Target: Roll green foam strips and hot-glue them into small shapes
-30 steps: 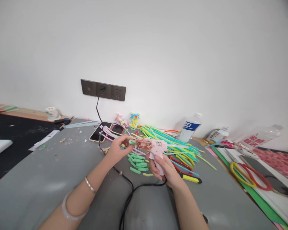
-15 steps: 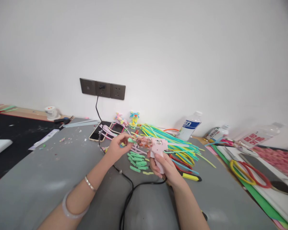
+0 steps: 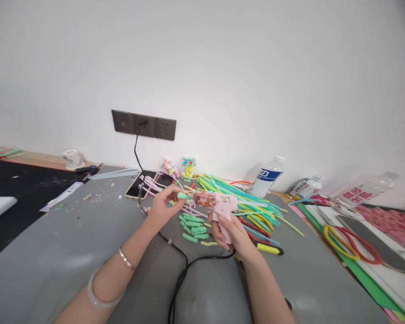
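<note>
The left hand is pinching one green piece just beside the tip of one pink glue gun, which the right hand is gripping, apparently for gluing that is calling for steady aim, while roughly ten loose green pieces are lying nearby and two small figures are standing behind.
</note>
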Tool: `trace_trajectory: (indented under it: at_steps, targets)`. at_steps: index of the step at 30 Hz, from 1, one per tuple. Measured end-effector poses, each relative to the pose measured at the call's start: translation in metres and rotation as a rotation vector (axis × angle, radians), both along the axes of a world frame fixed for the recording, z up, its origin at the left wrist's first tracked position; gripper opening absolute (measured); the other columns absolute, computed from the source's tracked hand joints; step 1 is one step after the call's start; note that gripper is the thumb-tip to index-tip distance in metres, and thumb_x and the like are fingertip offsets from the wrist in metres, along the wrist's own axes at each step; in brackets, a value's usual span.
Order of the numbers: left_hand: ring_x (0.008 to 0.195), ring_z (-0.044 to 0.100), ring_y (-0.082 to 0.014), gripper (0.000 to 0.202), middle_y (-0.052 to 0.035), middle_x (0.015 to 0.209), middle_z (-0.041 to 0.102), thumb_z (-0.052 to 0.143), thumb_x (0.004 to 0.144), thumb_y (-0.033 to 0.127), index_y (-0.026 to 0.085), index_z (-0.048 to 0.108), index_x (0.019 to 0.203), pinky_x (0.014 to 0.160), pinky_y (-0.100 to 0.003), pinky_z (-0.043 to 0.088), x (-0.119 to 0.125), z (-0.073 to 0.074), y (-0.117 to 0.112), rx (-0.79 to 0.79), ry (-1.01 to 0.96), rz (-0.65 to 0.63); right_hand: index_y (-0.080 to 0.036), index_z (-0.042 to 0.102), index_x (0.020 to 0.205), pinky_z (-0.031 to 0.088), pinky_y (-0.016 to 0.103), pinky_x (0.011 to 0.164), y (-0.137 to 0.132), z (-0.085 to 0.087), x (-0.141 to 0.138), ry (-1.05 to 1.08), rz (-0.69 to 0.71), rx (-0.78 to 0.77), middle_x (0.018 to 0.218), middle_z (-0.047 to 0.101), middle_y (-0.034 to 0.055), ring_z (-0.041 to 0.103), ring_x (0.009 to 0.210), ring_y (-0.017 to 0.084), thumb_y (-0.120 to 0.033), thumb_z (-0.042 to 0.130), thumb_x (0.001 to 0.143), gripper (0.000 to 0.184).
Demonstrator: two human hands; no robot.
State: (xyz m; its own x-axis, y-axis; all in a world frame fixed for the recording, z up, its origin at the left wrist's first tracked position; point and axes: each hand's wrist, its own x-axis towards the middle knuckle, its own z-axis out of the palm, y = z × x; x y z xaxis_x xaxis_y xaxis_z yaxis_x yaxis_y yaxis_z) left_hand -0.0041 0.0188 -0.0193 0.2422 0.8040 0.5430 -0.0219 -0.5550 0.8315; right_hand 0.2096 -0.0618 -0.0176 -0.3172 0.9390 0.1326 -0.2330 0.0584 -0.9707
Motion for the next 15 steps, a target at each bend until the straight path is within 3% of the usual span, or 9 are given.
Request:
trace_trajectory:
  at_steps: [15]
  targets:
    - [0.074,0.051,-0.0142,0.007,-0.0016,0.079,0.056,0.063,0.082,0.023,0.017,0.061,0.084,0.067,-0.025,0.042,-0.0008,0.0016,0.0004,-0.024,-0.051,-0.015,-0.016,0.052,0.092,0.019,0.018,0.033,0.0006,0.0001,0.0007,-0.032,-0.016,0.000,0.050,0.041,-0.0087,0.029,0.033,0.004,-0.054,0.052,0.090,0.039]
